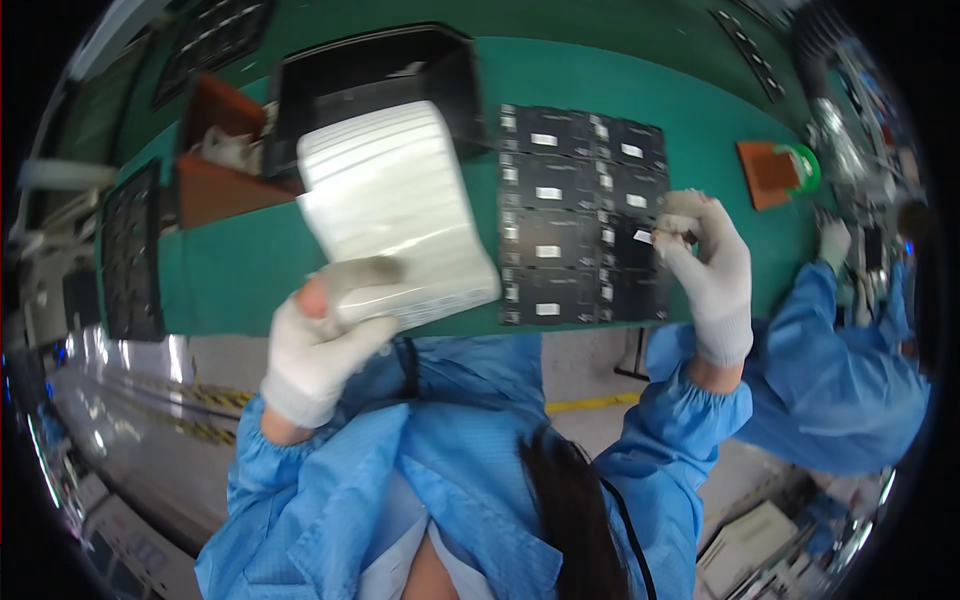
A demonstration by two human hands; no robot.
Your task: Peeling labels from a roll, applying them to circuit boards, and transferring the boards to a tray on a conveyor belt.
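Note:
My left hand (318, 335), in a white glove, grips the lower corner of a white sheet of small labels (392, 212) and holds it up above the green table (240, 270). My right hand (705, 262), also gloved, pinches one small white label (643, 236) between thumb and fingertips. It hovers over the right side of a black tray of several flat black parts (580, 215), most of them bearing a white label.
A black open box (375, 75) and a brown cardboard box (225, 150) stand behind the sheet. Another black tray (132, 250) lies at the left. A brown pad with a green tape roll (780, 170) sits at the right, where another person in a blue coat (850, 370) works.

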